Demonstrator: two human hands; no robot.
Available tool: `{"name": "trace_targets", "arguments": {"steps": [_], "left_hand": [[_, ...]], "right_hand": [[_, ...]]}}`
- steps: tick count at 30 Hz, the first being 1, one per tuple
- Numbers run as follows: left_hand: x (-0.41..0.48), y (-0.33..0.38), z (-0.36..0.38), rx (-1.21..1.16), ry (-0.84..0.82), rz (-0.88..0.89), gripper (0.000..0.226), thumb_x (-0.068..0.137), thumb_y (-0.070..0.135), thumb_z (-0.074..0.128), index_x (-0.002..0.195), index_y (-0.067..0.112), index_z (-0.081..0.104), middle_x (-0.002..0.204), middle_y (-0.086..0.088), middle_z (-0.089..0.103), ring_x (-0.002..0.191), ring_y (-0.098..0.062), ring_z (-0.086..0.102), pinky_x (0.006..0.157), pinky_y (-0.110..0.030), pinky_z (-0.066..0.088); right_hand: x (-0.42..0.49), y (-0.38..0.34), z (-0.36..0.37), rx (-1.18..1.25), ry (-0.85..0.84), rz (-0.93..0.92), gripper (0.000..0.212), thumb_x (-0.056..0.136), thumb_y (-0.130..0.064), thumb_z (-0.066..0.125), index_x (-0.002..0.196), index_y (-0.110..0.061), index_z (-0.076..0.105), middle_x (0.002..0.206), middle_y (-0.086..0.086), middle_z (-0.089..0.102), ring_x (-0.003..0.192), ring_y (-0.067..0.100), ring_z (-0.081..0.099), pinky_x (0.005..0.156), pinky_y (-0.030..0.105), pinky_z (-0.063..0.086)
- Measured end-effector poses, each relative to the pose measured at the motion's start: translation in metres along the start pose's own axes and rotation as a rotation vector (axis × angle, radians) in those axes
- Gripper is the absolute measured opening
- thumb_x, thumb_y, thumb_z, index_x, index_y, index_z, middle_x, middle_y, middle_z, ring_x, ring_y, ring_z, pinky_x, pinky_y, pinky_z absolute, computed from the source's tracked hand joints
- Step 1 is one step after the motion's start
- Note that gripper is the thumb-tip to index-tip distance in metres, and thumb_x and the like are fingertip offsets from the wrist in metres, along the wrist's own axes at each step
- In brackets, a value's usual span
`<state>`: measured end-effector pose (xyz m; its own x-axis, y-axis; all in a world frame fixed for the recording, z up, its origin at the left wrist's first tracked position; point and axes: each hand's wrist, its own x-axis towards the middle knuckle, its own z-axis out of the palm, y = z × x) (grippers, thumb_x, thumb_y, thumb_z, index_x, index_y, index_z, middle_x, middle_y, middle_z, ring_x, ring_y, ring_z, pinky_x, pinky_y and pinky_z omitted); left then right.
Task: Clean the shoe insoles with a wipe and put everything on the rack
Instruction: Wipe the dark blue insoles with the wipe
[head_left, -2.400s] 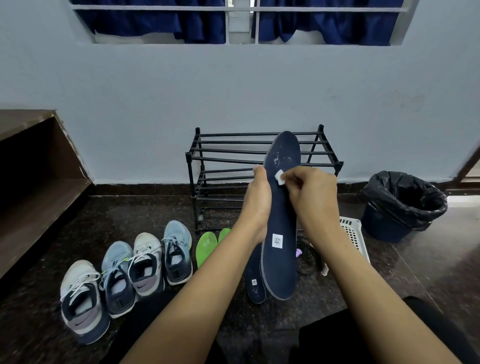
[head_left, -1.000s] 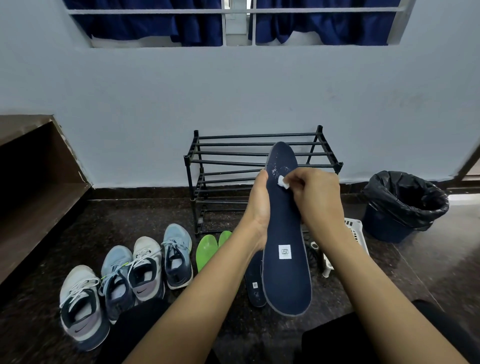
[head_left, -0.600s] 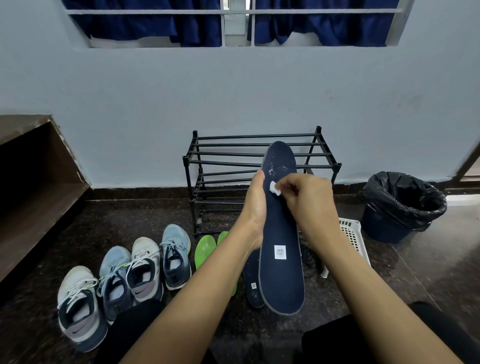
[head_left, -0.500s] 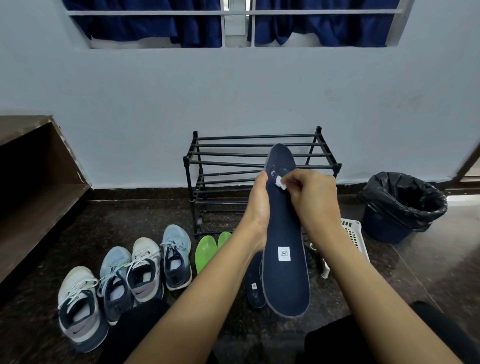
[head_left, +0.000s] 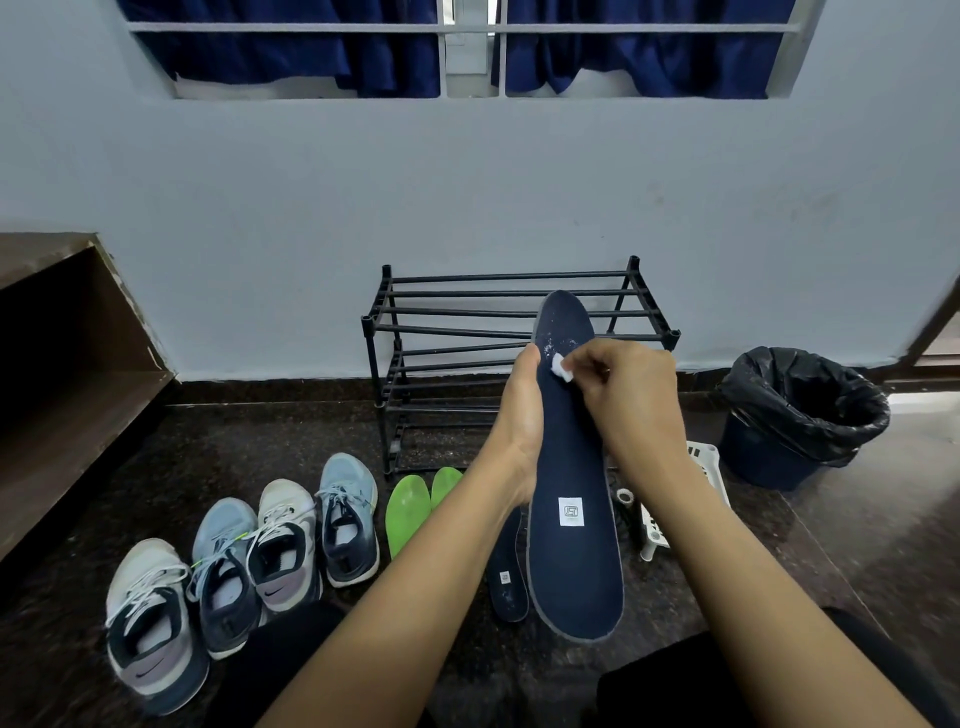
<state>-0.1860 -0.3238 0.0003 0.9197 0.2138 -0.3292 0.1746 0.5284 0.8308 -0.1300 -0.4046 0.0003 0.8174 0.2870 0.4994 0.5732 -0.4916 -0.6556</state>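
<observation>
Insole (head_left: 571, 457) — left hand (head_left: 522, 415), wipe (head_left: 560, 367) pressed

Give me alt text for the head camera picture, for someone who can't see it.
The left hand holds a navy insole upright while the right hand pinches a small white wipe against its upper part. Behind stands a black rack; on the dark floor lie four sneakers, two green insoles, a second insole, a white basket and a lined bin.
</observation>
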Motion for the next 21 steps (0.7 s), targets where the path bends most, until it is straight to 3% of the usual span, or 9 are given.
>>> {"name": "trace_targets", "arguments": {"steps": [6, 9, 17, 21], "left_hand": [[0.003, 0.006, -0.008, -0.014, 0.021, 0.038, 0.056, 0.099, 0.053, 0.03, 0.074, 0.017, 0.066, 0.063, -0.002, 0.065, 0.052, -0.015, 0.059, 0.051, -0.022, 0.045], [0.006, 0.007, -0.014, 0.04, 0.046, 0.026, 0.065, 0.098, 0.062, 0.027, 0.082, 0.018, 0.072, 0.071, -0.004, 0.071, 0.06, -0.017, 0.066, 0.055, -0.024, 0.05], [0.007, 0.003, -0.008, 0.003, 0.089, 0.041, 0.065, 0.098, 0.065, 0.027, 0.106, 0.016, 0.071, 0.086, -0.008, 0.072, 0.075, -0.021, 0.066, 0.067, -0.029, 0.051], [0.007, 0.01, -0.013, -0.002, 0.068, 0.048, 0.064, 0.098, 0.062, 0.027, 0.091, 0.017, 0.071, 0.074, -0.005, 0.072, 0.067, -0.018, 0.066, 0.062, -0.028, 0.05]], "right_hand": [[0.0, -0.003, 0.001, 0.02, -0.077, -0.019, 0.009, 0.083, -0.013, 0.068, 0.081, -0.018, 0.075, 0.074, -0.005, 0.069, 0.071, 0.01, 0.062, 0.071, 0.018, 0.046], [-0.006, -0.005, 0.006, -0.067, -0.155, -0.089, 0.011, 0.084, -0.014, 0.067, 0.079, -0.02, 0.074, 0.077, -0.004, 0.071, 0.076, 0.014, 0.062, 0.074, 0.023, 0.047], [0.01, -0.007, 0.006, -0.052, -0.007, 0.03, 0.022, 0.085, -0.002, 0.055, 0.085, -0.015, 0.073, 0.08, 0.0, 0.07, 0.079, 0.017, 0.064, 0.074, 0.025, 0.049], [0.005, -0.012, 0.007, -0.021, -0.062, -0.018, 0.017, 0.083, -0.005, 0.062, 0.078, -0.017, 0.073, 0.068, -0.009, 0.062, 0.07, 0.012, 0.06, 0.067, 0.02, 0.044]]}}
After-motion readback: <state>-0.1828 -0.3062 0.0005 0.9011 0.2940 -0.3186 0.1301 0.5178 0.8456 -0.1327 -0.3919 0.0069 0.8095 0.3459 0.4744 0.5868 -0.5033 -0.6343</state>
